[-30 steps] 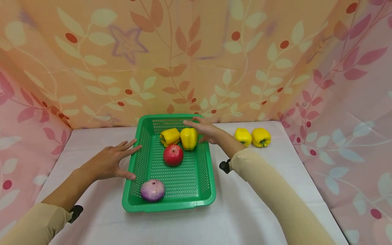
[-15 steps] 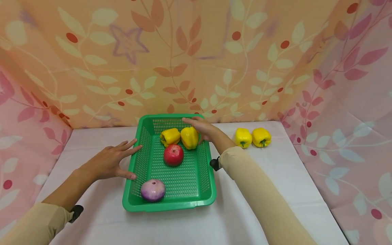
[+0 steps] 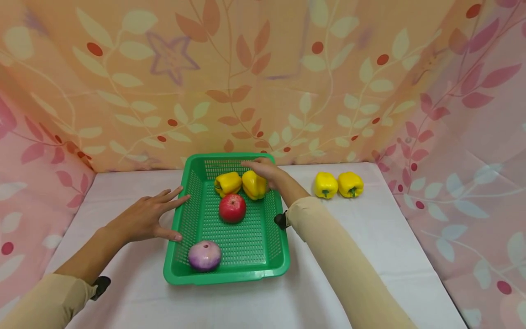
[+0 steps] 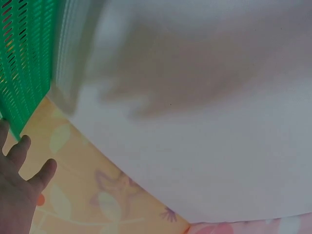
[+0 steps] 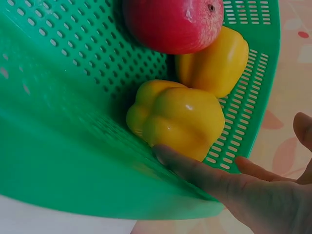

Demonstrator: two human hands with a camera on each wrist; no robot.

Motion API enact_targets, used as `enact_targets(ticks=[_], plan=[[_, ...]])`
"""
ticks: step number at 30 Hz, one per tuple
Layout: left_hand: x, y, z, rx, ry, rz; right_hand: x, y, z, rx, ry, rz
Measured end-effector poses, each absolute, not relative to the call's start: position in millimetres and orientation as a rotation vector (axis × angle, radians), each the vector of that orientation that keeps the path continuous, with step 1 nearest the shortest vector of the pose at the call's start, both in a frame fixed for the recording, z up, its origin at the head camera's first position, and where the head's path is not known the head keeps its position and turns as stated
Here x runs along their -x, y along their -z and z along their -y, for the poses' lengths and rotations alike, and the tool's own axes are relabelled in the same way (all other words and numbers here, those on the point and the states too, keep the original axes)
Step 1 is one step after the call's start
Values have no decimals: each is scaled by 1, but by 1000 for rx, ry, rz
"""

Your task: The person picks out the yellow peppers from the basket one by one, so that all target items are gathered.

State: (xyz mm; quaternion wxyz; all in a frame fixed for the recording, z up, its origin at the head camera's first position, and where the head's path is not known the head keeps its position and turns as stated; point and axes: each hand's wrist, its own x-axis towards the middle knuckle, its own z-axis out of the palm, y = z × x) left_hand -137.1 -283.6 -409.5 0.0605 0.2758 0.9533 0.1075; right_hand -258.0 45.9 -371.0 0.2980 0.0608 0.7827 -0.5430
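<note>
Yellow bell pepper (image 3: 254, 185) sits inside the green basket (image 3: 226, 277), towards the far right corner, close to the side wall. My right hand (image 3: 269, 172) reaches over the rim to it, its grip released: one long, straight finger (image 5: 195, 173) slants down between wall and pepper, its tip appearing to touch the pepper's side, while the other visible fingers stay off it. My left hand (image 3: 147, 217) is at the opposite side of the basket, fingers spread and grasping nothing, their tips over the left rim; I cannot tell whether they press on it.

Just left of the pepper lies a second yellow pepper (image 3: 228, 183), and nearer me, close to both, a red fruit (image 3: 232, 208). A round purple vegetable (image 3: 205, 256) rests in the near left corner. Outside, on the white tabletop (image 3: 390, 233), two more yellow peppers (image 3: 350, 184) lie side by side, well right of the basket.
</note>
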Motion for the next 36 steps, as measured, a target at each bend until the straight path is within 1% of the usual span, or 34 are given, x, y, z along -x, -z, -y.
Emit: enact_targets(ticks=[11,19,22,36], plan=[[136,410,285,-844,-338,-2902,258,378,-41,-85,1373,-2141],[137,414,281,-861,-352,-2879,257,409,-40,-231,1358,-1993],[139,413,279,-877,-351,-2891,258,416,-40,-225,1364,-1994],[139,412,285,-843,-351,-2890,263,419,-32,-194,1380,-1964]])
